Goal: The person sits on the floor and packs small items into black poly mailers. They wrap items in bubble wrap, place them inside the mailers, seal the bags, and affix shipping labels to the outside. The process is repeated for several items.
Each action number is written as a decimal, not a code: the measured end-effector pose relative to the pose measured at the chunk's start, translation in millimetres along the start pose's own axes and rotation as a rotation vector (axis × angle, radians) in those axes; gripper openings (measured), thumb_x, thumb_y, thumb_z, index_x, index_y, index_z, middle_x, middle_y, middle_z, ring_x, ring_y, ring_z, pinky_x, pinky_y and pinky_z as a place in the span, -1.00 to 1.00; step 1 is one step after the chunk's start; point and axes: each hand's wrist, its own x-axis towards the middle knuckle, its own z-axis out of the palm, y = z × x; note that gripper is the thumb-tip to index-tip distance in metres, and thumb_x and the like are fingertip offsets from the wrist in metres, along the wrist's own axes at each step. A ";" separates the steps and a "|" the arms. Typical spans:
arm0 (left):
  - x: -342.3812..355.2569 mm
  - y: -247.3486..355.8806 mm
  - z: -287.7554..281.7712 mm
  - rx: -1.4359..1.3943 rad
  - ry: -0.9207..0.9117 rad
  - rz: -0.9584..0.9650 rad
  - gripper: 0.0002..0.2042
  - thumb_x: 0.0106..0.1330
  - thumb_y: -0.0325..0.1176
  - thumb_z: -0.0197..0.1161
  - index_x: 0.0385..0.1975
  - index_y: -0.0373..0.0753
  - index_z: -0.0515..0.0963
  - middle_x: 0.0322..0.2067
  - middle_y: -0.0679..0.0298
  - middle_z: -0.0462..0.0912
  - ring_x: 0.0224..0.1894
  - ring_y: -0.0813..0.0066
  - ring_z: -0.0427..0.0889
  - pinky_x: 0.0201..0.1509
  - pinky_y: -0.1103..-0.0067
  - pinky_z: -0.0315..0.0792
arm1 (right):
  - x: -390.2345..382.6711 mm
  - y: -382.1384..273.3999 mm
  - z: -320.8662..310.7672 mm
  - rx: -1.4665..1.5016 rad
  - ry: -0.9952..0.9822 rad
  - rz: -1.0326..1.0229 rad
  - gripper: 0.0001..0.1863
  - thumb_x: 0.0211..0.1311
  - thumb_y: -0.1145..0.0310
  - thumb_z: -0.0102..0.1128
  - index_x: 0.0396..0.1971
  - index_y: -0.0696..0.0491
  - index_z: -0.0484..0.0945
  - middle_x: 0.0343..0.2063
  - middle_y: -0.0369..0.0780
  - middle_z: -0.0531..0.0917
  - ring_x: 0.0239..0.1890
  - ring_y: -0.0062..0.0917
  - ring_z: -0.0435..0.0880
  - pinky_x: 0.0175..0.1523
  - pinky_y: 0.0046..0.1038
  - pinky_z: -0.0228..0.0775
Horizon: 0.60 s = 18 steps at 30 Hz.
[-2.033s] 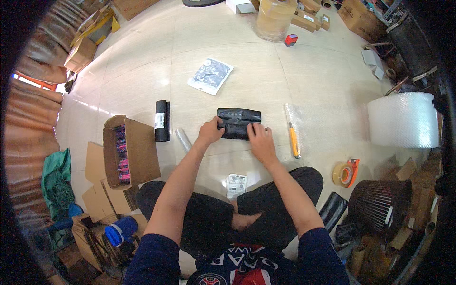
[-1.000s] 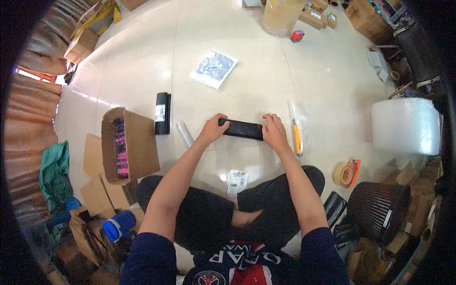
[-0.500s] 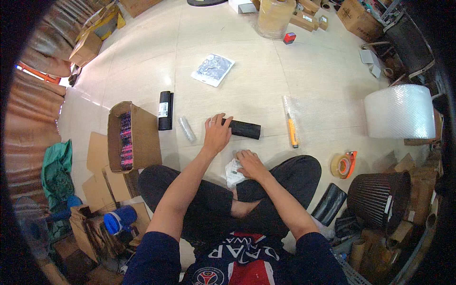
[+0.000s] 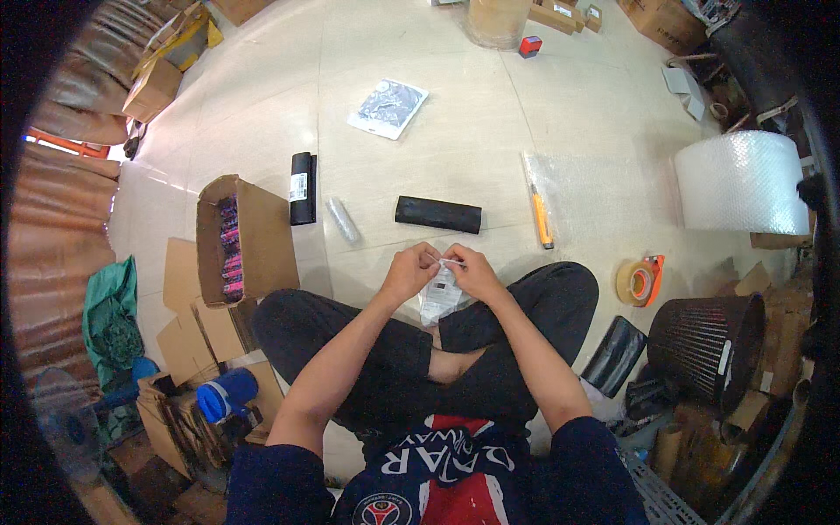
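Note:
Between my crossed legs hangs a small white and clear plastic bag (image 4: 441, 299) with dark print on it. My left hand (image 4: 409, 275) pinches its upper edge on one side, and my right hand (image 4: 477, 275) pinches the same edge close by. What is inside the bag cannot be made out. Just beyond my hands a black roll (image 4: 437, 214) lies on the floor, touched by neither. Left of it are a small clear plastic roll (image 4: 343, 220) and a black roll with a white label (image 4: 303, 188).
An upright cardboard box (image 4: 262, 241) of pink and dark packets stands at left. On the right are a yellow cutter (image 4: 542, 219) on a bubble wrap sheet, a tape dispenser (image 4: 640, 281), a large bubble wrap roll (image 4: 742, 184) and a dark basket (image 4: 700, 350). Farther off lies a flat clear-wrapped packet (image 4: 388, 108).
My left hand has left the black roll and come back to the plastic bag. Both hands now hold the bag's upper edge together, and the bag is more spread out.

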 end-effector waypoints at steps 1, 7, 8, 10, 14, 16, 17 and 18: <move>2.7 0.6 -0.9 -0.060 0.001 -0.014 -0.74 0.40 -0.39 0.43 0.04 -0.26 0.65 -0.21 0.12 0.82 -0.18 0.32 0.84 -0.06 0.44 0.71 | -1.2 -4.9 -2.3 0.021 0.032 -0.051 -0.75 0.31 0.53 0.31 -0.03 0.14 0.60 -0.13 -0.01 0.76 -0.03 -0.11 0.77 0.07 -0.19 0.58; 5.0 5.8 -7.6 -0.893 -0.214 -0.313 -0.81 0.55 -0.32 0.31 0.01 -0.29 0.62 -0.26 0.31 0.71 -0.22 0.56 0.70 -0.05 0.58 0.64 | -13.2 -31.4 -17.6 0.052 0.091 -0.112 -0.75 0.35 0.43 0.35 -0.01 0.10 0.62 -0.12 -0.07 0.71 0.01 -0.19 0.71 0.15 -0.25 0.53; 5.0 6.5 -9.0 -0.929 -0.250 -0.292 -0.82 0.57 -0.32 0.29 0.00 -0.27 0.61 -0.24 0.31 0.70 -0.20 0.56 0.70 -0.04 0.59 0.64 | -14.6 -34.6 -20.3 0.038 0.087 -0.127 -0.75 0.35 0.42 0.35 -0.01 0.10 0.62 -0.11 -0.07 0.71 0.03 -0.19 0.70 0.17 -0.25 0.52; 3.5 7.7 -10.6 -0.972 -0.315 -0.335 -0.84 0.60 -0.30 0.25 0.00 -0.23 0.60 -0.21 0.33 0.68 -0.15 0.58 0.71 0.00 0.59 0.64 | -18.7 -40.0 -24.8 0.014 0.082 -0.142 -0.74 0.35 0.40 0.36 -0.02 0.11 0.63 -0.11 -0.08 0.70 0.05 -0.19 0.68 0.19 -0.24 0.50; 2.4 9.1 -11.3 -1.018 -0.377 -0.351 -0.83 0.61 -0.25 0.27 -0.05 -0.22 0.60 -0.19 0.31 0.69 -0.13 0.54 0.74 0.01 0.59 0.66 | -25.5 -48.6 -33.8 -0.030 0.066 -0.163 -0.75 0.34 0.39 0.36 -0.03 0.11 0.65 -0.12 -0.09 0.71 0.07 -0.19 0.65 0.21 -0.23 0.48; 2.4 8.9 -11.2 -1.045 -0.415 -0.349 -0.82 0.61 -0.23 0.28 -0.05 -0.21 0.61 -0.18 0.31 0.70 -0.11 0.53 0.75 0.02 0.59 0.66 | -28.1 -51.9 -37.4 -0.046 0.051 -0.163 -0.76 0.33 0.39 0.36 -0.04 0.11 0.66 -0.12 -0.10 0.71 0.08 -0.19 0.64 0.22 -0.23 0.47; 2.0 8.6 -10.8 -1.034 -0.429 -0.342 -0.82 0.60 -0.23 0.28 -0.04 -0.21 0.60 -0.17 0.32 0.70 -0.11 0.53 0.75 0.02 0.59 0.66 | -29.5 -53.3 -38.7 -0.049 0.044 -0.156 -0.76 0.33 0.39 0.36 -0.05 0.11 0.67 -0.12 -0.10 0.71 0.08 -0.19 0.63 0.23 -0.23 0.46; 1.9 8.4 -10.7 -1.031 -0.450 -0.325 -0.81 0.60 -0.23 0.28 -0.02 -0.21 0.60 -0.15 0.33 0.70 -0.10 0.54 0.74 0.01 0.58 0.65 | -30.7 -54.6 -39.6 -0.057 0.038 -0.140 -0.77 0.33 0.39 0.36 -0.06 0.11 0.67 -0.11 -0.10 0.71 0.09 -0.19 0.63 0.24 -0.23 0.46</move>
